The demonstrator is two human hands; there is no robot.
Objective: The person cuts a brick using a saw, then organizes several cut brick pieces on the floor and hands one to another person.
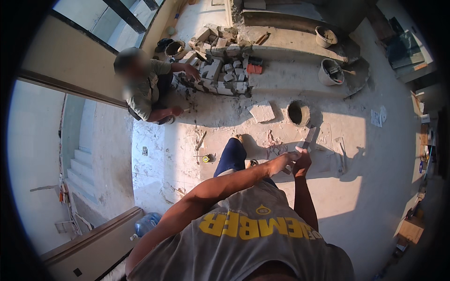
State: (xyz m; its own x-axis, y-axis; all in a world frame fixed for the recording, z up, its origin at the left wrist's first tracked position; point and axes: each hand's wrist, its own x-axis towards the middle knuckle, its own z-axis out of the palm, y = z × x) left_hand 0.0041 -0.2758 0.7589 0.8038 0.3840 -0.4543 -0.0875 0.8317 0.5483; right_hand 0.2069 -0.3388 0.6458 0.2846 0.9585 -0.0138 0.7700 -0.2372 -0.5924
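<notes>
My right hand (302, 164) is closed around the lower end of a flat blade-like tool (309, 136), which points up and away from me; its exact kind is unclear. My left hand (282, 162) meets the right one at the tool's lower end, fingers pressed together, and what they grip is hidden. Just beyond the tool stands a dark-mouthed bucket (298, 114) crusted with mortar. A pale block (261, 112) lies on the floor to the left of that bucket. To the right of my hands, a long thin tool (341, 154) lies on the floor.
A person (149, 86) crouches at the far left beside a low block wall (229, 87) with rubble behind it. Two more buckets (331, 72) (326, 36) stand at the far right by a ledge (290, 54). A yellow tape measure (206, 158) lies left of my leg.
</notes>
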